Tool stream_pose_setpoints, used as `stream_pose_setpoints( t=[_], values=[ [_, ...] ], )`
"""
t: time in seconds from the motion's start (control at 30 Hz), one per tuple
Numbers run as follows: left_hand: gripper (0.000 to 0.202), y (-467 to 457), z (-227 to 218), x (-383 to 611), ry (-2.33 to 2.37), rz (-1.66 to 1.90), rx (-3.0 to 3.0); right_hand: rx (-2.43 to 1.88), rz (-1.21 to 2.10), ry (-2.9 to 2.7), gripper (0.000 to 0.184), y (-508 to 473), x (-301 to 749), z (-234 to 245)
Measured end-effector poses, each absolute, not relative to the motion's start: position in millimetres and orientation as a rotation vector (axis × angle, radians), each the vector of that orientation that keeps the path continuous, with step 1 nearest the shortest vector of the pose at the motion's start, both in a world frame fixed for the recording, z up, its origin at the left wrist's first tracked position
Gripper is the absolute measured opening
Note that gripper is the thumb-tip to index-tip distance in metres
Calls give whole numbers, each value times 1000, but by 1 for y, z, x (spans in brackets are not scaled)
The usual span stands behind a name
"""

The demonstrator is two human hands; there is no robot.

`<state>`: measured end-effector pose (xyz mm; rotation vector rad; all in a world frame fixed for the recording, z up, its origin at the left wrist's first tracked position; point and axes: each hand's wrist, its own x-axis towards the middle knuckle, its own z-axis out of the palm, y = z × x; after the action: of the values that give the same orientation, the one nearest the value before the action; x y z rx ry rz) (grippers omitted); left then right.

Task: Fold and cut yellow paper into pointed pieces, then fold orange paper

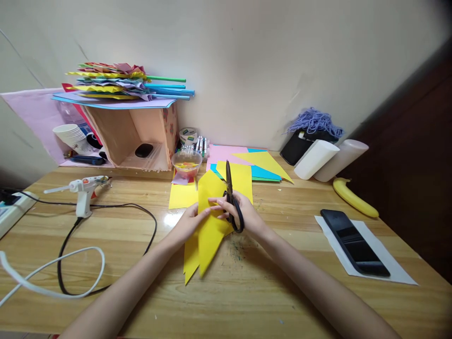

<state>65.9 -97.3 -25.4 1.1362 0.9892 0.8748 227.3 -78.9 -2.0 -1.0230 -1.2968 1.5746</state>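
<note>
My right hand [247,216] grips black scissors [231,200] by the handles, with the blades closed and pointing away from me. My left hand [192,221] pinches a folded yellow paper [208,240] at its left edge, just above the wooden table [247,292]. The paper's pointed ends hang toward me. The scissors lie across the paper's upper right part. Another yellow sheet [180,195] lies flat behind my hands.
A glue gun [83,188] with a black cord [70,235] lies at the left. A cardboard box [141,136] bears paper pinwheels [113,80]. Coloured sheets [254,165], a small bowl [186,162], a phone [355,242] on white paper, a banana [353,197] and white rolls [316,159] are about.
</note>
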Motion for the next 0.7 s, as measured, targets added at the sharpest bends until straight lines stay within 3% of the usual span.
stream_pose_setpoints(
  t=[0.17, 0.3, 0.4, 0.53, 0.7],
  values=[
    [39, -80, -33, 45, 1194, 1022, 1076, -1061, 1526, -1200, 38, -66, 242, -3],
    [38, -70, -31, 28, 1481, 1207, 1307, -1063, 1622, -1215, 51, -64, 248, -9],
    [37, -69, -21, 20, 1599, 1326, 1482, -1051, 1668, -1485, 59, -72, 252, -8],
    [37, -71, -9, 15, 1659, 1484, 1471, -1036, 1668, -1951, 56, -83, 257, -2],
    [38, -71, -7, 15, 1608, 1581, 1329, -1008, 1792, -2099, 58, -88, 257, -1]
  ],
)
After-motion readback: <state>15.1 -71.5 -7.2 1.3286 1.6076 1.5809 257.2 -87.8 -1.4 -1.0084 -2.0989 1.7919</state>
